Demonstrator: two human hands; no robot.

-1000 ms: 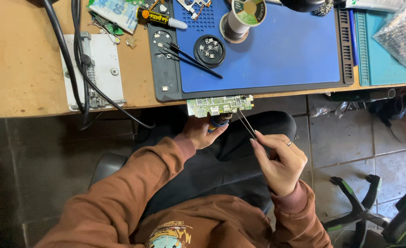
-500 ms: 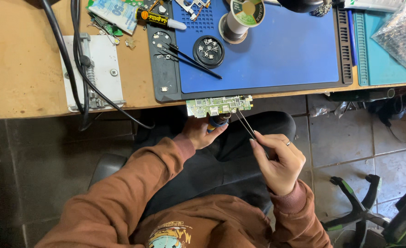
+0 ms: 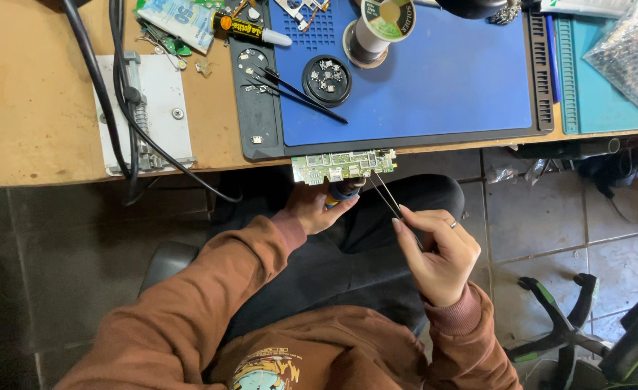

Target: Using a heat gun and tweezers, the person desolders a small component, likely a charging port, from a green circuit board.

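A green circuit board (image 3: 343,166) hangs just below the desk's front edge, over my lap. My left hand (image 3: 317,206) holds it from underneath, together with a dark blue-tipped tool (image 3: 342,193) under the board. My right hand (image 3: 438,253) is closed on thin metal tweezers (image 3: 386,195), whose tips reach the board's right end. A ring sits on one finger of that hand.
On the blue work mat (image 3: 420,79) lie a solder spool (image 3: 375,29), a round black dish of small parts (image 3: 327,79) and black tweezers (image 3: 297,94). A metal plate with black cables (image 3: 142,115) lies on the wooden desk (image 3: 30,108). A chair base (image 3: 564,325) stands on the tiled floor.
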